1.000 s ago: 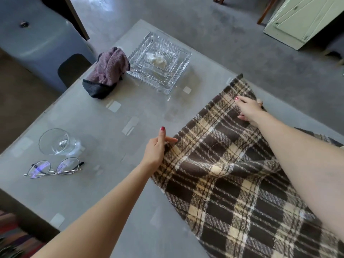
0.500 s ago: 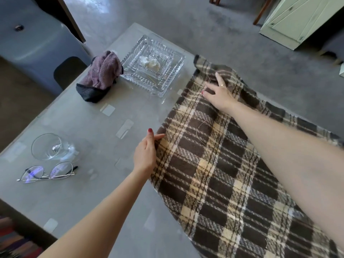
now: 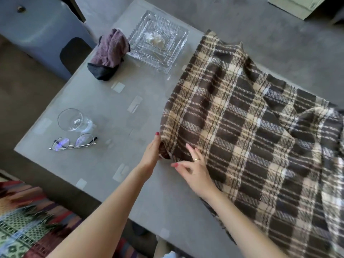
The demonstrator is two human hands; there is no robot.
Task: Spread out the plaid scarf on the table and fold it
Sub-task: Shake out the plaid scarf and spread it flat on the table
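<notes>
Spectacles (image 3: 72, 143) and a drinking glass (image 3: 74, 121) occupy the counter (image 3: 111, 161) at 9 o'clock; a purple cloth (image 3: 109, 53) and a glass dish (image 3: 158, 40) lie at 11 o'clock. The left hand (image 3: 153, 153) pinches the plaid scarf (image 3: 251, 136) at its near left corner, fingers pressed together. Just beside it, the right hand (image 3: 195, 174) rests on the scarf, fingers loosely spread; the scarf covers the counter from centre to 3 o'clock, creased at its right.

Grey floor (image 3: 260, 25) beyond a grey tabletop (image 3: 104, 161); pale cabinet (image 3: 294, 6) top right, grey chair (image 3: 37, 34) top left, patterned rug (image 3: 22, 220) bottom left.
</notes>
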